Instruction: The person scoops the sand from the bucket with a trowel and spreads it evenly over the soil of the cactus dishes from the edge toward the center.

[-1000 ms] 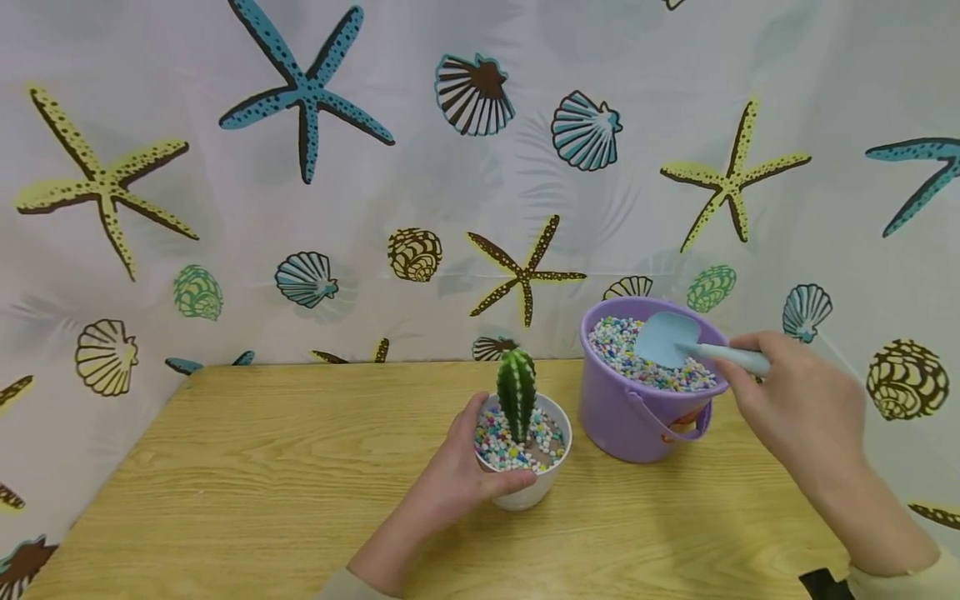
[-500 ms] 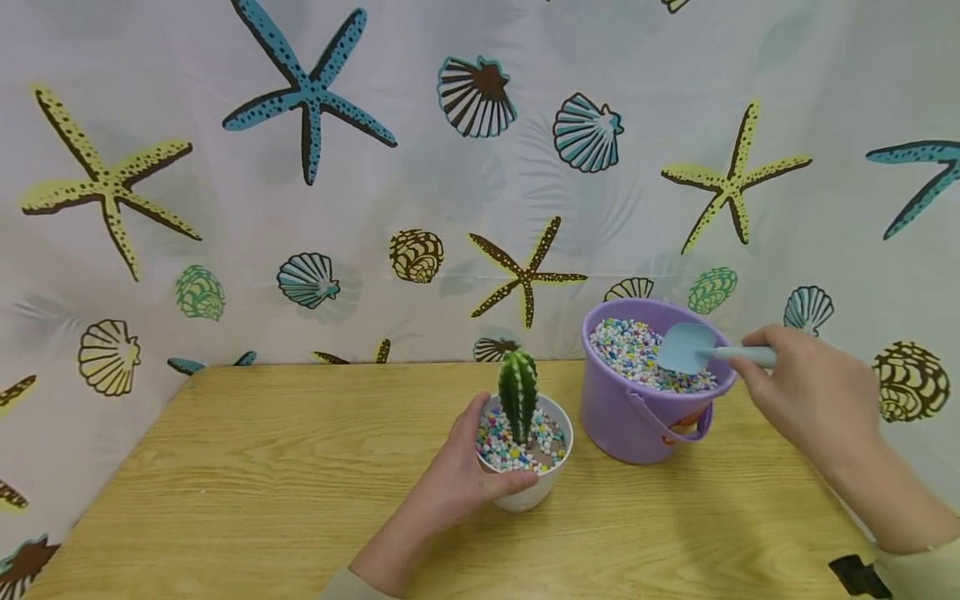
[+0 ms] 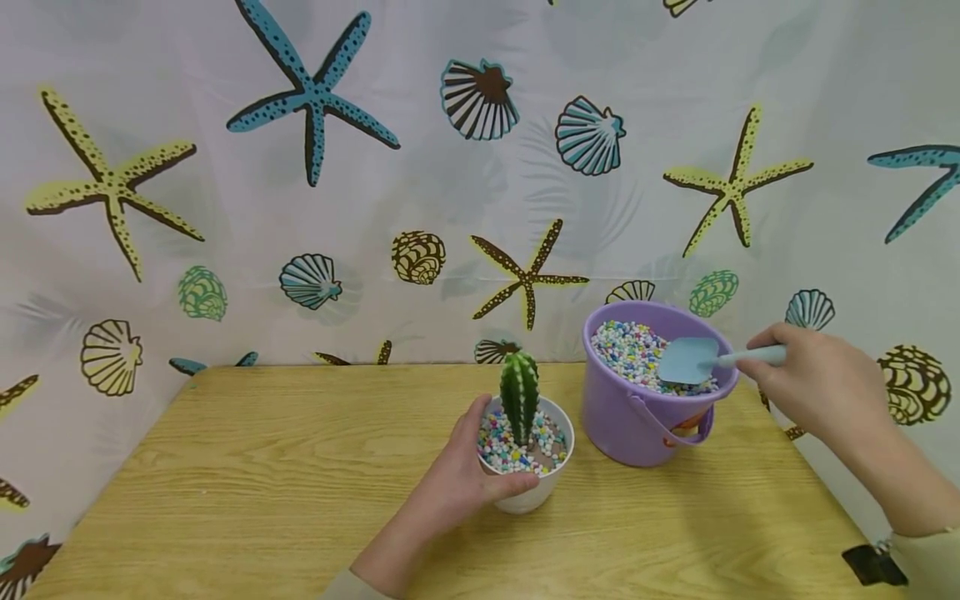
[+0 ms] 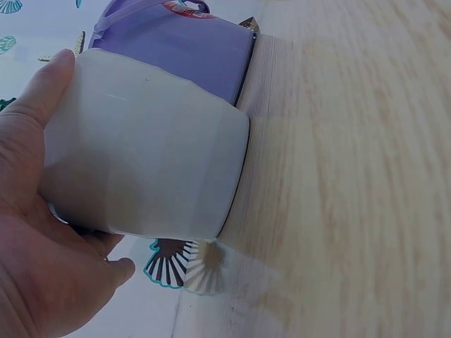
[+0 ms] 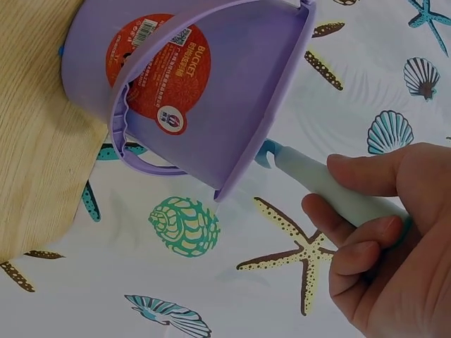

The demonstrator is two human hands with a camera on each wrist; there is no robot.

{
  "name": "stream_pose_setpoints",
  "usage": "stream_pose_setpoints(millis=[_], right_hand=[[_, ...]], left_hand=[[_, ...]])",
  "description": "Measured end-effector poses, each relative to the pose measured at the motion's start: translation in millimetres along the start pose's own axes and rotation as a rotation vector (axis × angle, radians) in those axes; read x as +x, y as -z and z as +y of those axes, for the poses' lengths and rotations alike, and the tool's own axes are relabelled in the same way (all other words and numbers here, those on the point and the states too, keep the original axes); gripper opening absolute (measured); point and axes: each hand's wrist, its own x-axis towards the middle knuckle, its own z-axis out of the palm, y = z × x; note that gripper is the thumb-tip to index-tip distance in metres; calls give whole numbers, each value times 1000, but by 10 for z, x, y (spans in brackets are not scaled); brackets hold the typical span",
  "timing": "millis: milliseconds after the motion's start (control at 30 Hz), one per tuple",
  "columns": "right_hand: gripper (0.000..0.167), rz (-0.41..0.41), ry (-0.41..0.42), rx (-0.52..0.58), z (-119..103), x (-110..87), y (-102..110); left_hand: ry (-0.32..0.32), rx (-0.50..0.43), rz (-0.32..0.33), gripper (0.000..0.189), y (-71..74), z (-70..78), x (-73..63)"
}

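My left hand [image 3: 456,477] grips a white flowerpot [image 3: 527,498] standing on the table, thumb along the near side and fingers round the left. A green cactus [image 3: 519,398] grows upright in it. Colourful pebbles [image 3: 501,446] cover most of the soil, with a brown patch showing at the right. In the left wrist view the pot's smooth wall [image 4: 144,148] fills the space beside the thumb. My right hand [image 3: 821,379] holds a light blue toy shovel [image 3: 686,361] by its handle. The shovel's blade is inside the purple bucket [image 3: 621,427], over the pebbles there.
The bucket holds many small colourful pebbles [image 3: 624,343] and stands just right of the pot, its handle [image 5: 151,167] hanging down and a red label [image 5: 158,67] on its side. A wooden table [image 3: 262,483] lies below, with a shell-and-starfish patterned cloth [image 3: 360,183] behind.
My right hand has moved right and slightly down, and the shovel's blade has shifted toward the bucket's right side. The left hand and pot have stayed in place.
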Motion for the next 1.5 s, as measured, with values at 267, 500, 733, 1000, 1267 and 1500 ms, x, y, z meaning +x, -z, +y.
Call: stream_pose_setpoints(millis=[267,500,733,1000,1267,1500], right_hand=[[43,-101,-25,46,117,64,82],[41,-134,-33,52,141,88,133],[46,-169,-46,55,126,134,148],[56,-234,-55,115,103,152,44],[58,-223,-78,188,94,153,-103],[59,-197,-96,199,73,161,-191]], left_hand=[[-1,6,1,130,-15,-15,-4],[6,5,5,131,-15,-18,14],[-12,-1,12,128,-13,-21,13],[-15,0,4,128,-13,-26,19],[-9,12,5,129,-23,-30,26],[-5,10,7,129,-34,-33,28]])
